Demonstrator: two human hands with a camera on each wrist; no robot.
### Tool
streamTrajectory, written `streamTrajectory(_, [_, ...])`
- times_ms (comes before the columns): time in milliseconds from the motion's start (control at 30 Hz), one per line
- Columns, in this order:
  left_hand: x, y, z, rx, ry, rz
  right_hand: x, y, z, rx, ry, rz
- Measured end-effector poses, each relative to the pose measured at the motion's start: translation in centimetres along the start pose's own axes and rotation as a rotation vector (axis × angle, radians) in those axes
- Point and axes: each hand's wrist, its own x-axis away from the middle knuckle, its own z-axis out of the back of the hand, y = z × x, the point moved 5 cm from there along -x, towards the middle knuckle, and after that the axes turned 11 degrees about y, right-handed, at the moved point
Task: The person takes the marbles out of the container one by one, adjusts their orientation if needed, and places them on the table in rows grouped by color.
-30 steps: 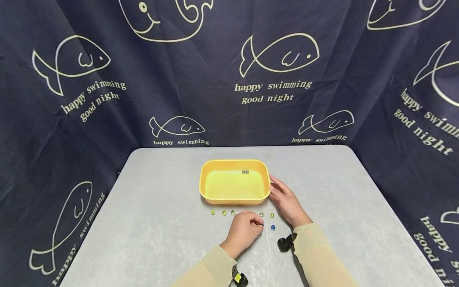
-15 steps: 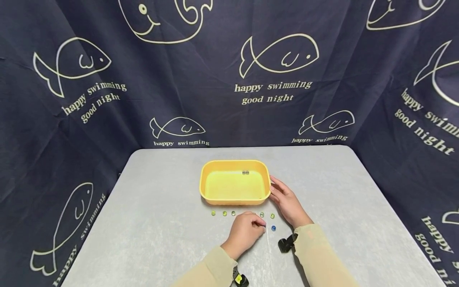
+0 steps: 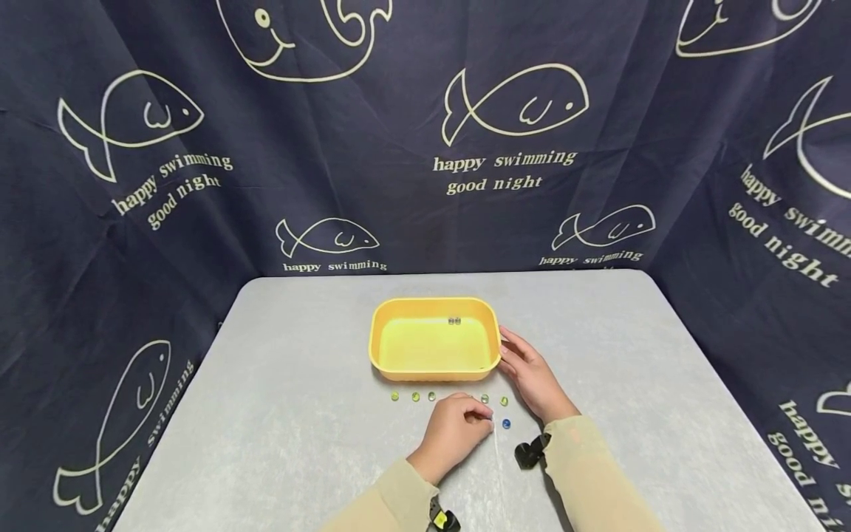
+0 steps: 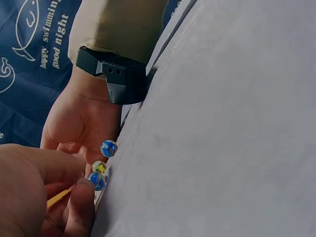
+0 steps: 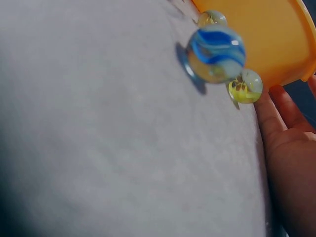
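Note:
In the head view my left hand (image 3: 452, 430) is low over the table, thumb and forefinger pinching a blue marble. That pinched blue marble (image 4: 97, 181) shows at the fingertips in the left wrist view. Just right of it on the table is a second blue marble (image 3: 507, 424), whose blue swirls show large in the right wrist view. My right hand (image 3: 534, 378) rests its extended fingers against the right wall of a yellow basin (image 3: 435, 375). A yellow-green marble (image 5: 245, 87) lies between the blue one and that hand.
A row of yellow-green and clear marbles (image 3: 415, 397) lies before the basin, partly hidden behind my left hand. Two small marbles (image 3: 455, 321) sit inside the basin toward its back. Dark fish-print curtains (image 3: 425, 222) enclose the grey table (image 3: 286, 414).
My left fingertips have shifted slightly right, toward the second blue marble, with the pinched one between them. My right hand and the basin stay in place.

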Motion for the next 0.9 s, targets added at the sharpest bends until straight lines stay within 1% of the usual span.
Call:
streamTrajectory(100, [0.1,0.5,0.3,0.036,0.011,-0.012,0.1,0.0,0.0,-0.015,-0.006,0.003])
streamTrajectory(167, [0.0,1.4,0.7,0.057,0.02,-0.037,0.1,-0.1,0.0,-0.019,-0.01,0.008])
streamTrajectory(233, [-0.4,2.6,1.4,0.058,0.028,-0.086,0.0,0.0,0.0,-0.011,-0.011,0.013])
streamTrajectory(333, [-1.8,4.3,2.7,0.033,0.052,-0.175,-0.1,0.1,0.1,0.0,-0.007,0.016])
streamTrajectory(367, [-2.3,4.6,3.1,0.022,0.064,-0.195,-0.2,0.1,0.1,0.004,-0.002,0.014])
streamTrajectory(433, [-3.5,5.1,4.0,-0.001,0.092,-0.226,-0.2,0.2,0.1,0.005,0.008,0.003])
streamTrajectory(467, [-4.1,5.2,4.4,-0.009,0.105,-0.232,-0.2,0.3,0.1,0.002,0.011,-0.001])
streamTrajectory(567, [-5.9,5.1,5.3,-0.047,0.128,-0.232,-0.2,0.4,0.1,0.0,0.017,-0.004])
streamTrajectory(667, [-7.7,4.9,5.9,-0.105,0.129,-0.216,-0.2,0.3,0.0,-0.005,0.02,-0.003])
streamTrajectory(767, [-9.6,4.5,6.3,-0.159,0.122,-0.18,-0.1,0.2,0.0,-0.005,0.02,-0.004])
streamTrajectory(900, [-12.0,3.8,6.5,-0.218,0.108,-0.13,-0.2,0.2,0.0,0.0,0.023,-0.012])
